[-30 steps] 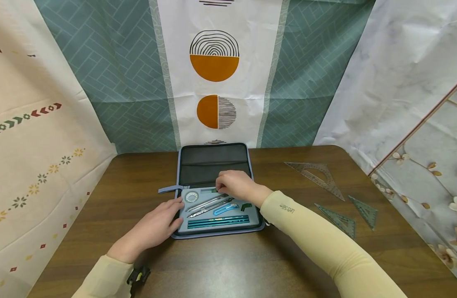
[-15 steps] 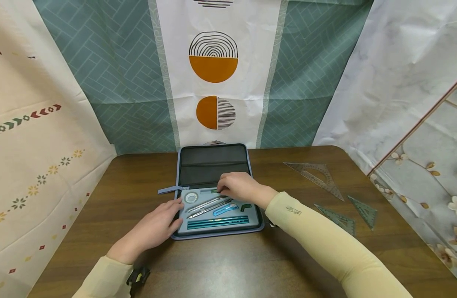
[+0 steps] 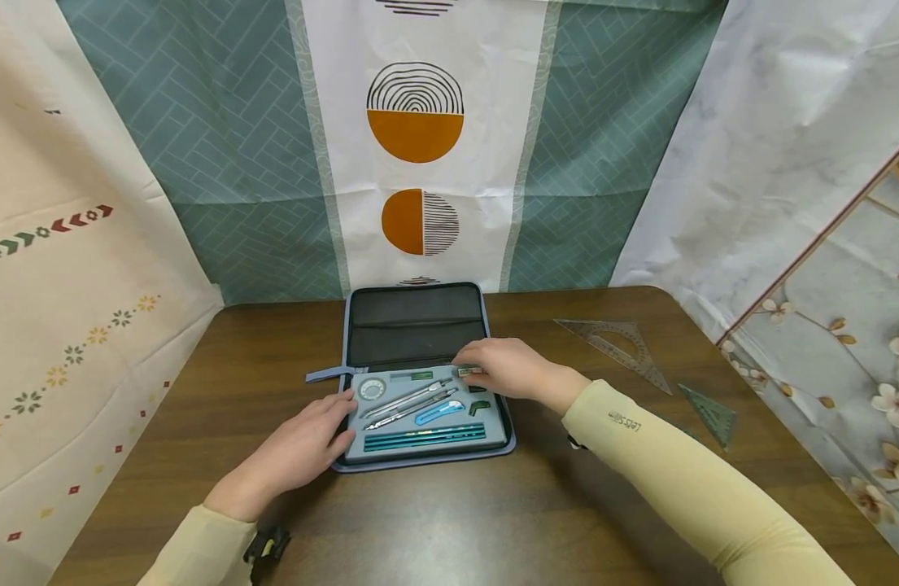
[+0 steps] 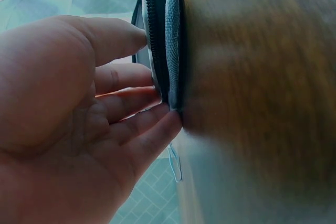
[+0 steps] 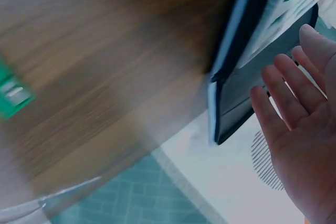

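A blue-grey zip case (image 3: 511, 439) lies unfolded on the table, its dark lid (image 3: 412, 325) toward the wall. In its grey tray are a pair of silver compasses (image 3: 405, 404), a blue utility knife (image 3: 439, 413), teal pencils (image 3: 424, 437) and a white ring-shaped piece (image 3: 372, 389). My left hand (image 3: 303, 443) rests its fingertips along the tray's left edge; the left wrist view shows them touching the zipped side. My right hand (image 3: 515, 370) is over the tray's upper right, fingers loosely bent beside a small green-and-white block (image 3: 469, 372). In the right wrist view nothing shows between the fingers.
A clear set square (image 3: 625, 350) with a protractor cut-out and a green set square (image 3: 713, 415) lie on the table (image 3: 273, 342) to the right. Another green one is mostly behind the right sleeve. Patterned cloths hang around the table. A zip-pull strap (image 3: 328, 373) sticks out left.
My right hand has moved right, from the tray's upper middle to its upper right corner, uncovering green pieces there. My left hand has stayed at the left edge.
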Demonstrator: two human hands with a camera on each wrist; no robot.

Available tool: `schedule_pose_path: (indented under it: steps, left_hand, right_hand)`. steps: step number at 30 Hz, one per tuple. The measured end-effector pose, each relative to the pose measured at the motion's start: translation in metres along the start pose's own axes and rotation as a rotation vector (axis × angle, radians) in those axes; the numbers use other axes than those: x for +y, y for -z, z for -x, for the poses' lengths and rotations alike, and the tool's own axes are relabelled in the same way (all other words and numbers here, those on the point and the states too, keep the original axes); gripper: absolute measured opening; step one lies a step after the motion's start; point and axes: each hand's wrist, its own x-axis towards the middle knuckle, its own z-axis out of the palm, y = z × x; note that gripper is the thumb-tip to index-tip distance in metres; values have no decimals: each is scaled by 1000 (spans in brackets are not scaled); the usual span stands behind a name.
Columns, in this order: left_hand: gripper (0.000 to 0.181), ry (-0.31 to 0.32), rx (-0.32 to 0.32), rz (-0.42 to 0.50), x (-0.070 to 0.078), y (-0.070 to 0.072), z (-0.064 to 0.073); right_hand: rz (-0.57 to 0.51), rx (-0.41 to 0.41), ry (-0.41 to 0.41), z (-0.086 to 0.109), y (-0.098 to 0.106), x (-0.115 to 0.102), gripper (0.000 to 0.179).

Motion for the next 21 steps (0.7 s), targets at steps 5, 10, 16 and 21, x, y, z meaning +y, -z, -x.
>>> schedule_pose_path:
  steps: [5, 10, 16, 21]
  left_hand:
    - [49, 7, -2, 0, 0, 0, 0]
    - [49, 6, 1, -3, -1, -1, -1]
    - [48, -4, 5, -3, -1, -2, -1]
    - [49, 4, 3, -7, 0, -1, -1]
  right_hand:
    - [36, 11, -4, 23, 5, 7, 38]
    - [52, 27, -22, 45, 7, 13, 41]
    - [61, 37, -20, 70, 6, 21, 43]
    - [80, 65, -13, 89, 9, 28, 42]
